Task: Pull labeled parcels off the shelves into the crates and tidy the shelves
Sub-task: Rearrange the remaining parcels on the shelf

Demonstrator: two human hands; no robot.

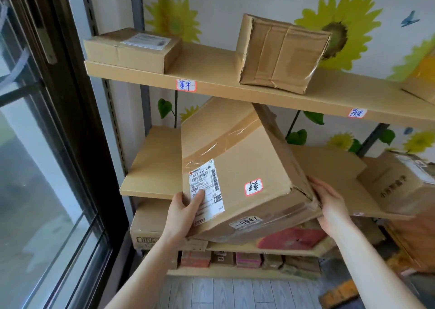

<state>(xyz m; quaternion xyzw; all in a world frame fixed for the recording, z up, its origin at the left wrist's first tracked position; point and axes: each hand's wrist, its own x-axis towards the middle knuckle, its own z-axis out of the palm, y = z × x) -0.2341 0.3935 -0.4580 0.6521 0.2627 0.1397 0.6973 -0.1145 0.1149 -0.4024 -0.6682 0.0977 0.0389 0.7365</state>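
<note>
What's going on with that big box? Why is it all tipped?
A person is holding a big cardboard parcel with both hands, tilted in front of the middle shelf. The left hand grips its near corner, thumb on the white shipping label. The right hand presses flat against its right side. Two smaller boxes, one flat and one crumpled, sit on the top shelf.
</note>
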